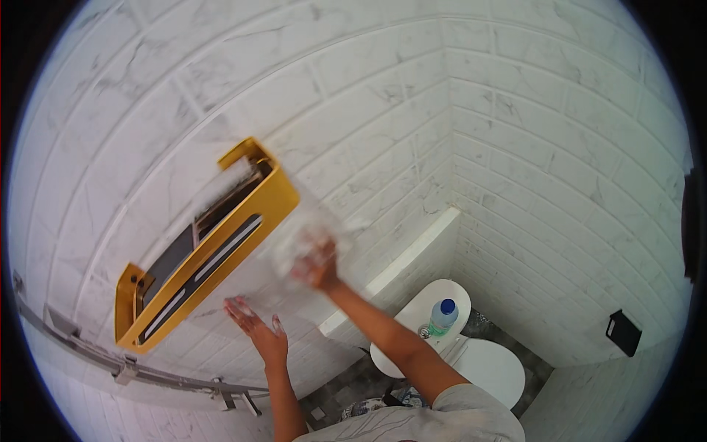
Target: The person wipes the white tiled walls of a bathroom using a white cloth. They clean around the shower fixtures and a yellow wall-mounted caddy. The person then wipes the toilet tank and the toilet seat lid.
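Observation:
My right hand (pixel 317 262) is raised against the marble-patterned tiled wall (pixel 353 188), just right of a gold metal wall shelf (pixel 237 237). It is blurred, with a whitish, translucent thing or foam around it; whether it grips something is not clear. Below the shelf, my left hand (pixel 259 331) is raised with its fingers apart and holds nothing. White suds or residue show on its fingertips. The shelf has slots in its front and dark inner surfaces.
A white toilet (pixel 489 367) stands below on the right, with a blue-capped clear bottle (pixel 443 317) on its tank lid. A ledge (pixel 414 248) runs along the wall. Metal rail (pixel 165 375) is at lower left; a black holder (pixel 624 332) is on the right wall.

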Available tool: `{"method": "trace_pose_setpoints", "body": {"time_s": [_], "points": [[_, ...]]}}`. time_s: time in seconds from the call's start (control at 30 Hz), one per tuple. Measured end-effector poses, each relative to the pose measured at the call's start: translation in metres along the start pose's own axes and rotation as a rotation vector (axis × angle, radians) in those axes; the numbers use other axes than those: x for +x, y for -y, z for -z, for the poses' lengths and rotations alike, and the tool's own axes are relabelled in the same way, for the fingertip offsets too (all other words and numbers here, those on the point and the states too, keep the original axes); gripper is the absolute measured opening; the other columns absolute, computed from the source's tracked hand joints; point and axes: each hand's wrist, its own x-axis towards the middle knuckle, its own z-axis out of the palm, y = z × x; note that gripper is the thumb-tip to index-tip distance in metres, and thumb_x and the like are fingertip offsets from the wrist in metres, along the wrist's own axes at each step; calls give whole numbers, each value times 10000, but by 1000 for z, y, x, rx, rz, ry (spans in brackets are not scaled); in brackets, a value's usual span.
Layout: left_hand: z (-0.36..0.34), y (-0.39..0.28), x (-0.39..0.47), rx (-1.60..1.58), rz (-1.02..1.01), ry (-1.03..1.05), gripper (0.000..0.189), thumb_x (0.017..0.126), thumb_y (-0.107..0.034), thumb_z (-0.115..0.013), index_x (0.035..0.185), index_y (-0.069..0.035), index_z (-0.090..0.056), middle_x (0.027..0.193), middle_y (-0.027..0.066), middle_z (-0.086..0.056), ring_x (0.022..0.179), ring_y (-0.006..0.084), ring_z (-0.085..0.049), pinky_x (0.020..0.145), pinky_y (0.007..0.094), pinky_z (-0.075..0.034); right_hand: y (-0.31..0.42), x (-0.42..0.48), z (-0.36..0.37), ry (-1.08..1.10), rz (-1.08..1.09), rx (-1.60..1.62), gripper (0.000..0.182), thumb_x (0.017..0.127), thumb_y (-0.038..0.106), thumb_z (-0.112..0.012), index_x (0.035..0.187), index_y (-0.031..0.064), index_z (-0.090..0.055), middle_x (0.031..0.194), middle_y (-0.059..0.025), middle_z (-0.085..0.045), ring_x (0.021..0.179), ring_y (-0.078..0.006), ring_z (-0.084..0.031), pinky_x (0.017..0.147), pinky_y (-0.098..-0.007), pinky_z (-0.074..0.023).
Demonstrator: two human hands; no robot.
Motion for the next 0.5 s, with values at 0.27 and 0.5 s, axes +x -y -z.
{"method": "trace_pose_setpoints", "body": {"time_s": [0.27, 0.5], "points": [[4, 10, -9, 143, 10, 74, 931, 660, -27, -653, 1415, -118, -116, 1463, 183, 36, 1343, 384, 5, 1061, 490, -114, -68, 54, 26, -113, 56, -26, 390, 713, 232, -657, 1069, 121, -541, 1170, -101, -499, 1031, -291, -482, 862, -471, -339], [1, 4, -7, 62, -44, 63, 890, 660, 2, -641, 1408, -143, -181, 1463, 188, -22, 1337, 399, -37, 1071, 458, -129, -151, 153, 96, -535, -285, -475, 389, 720, -1, -526, 1108, 2, -515, 1201, -187, -463, 1134, -378, -406, 945, -483, -313]]}}
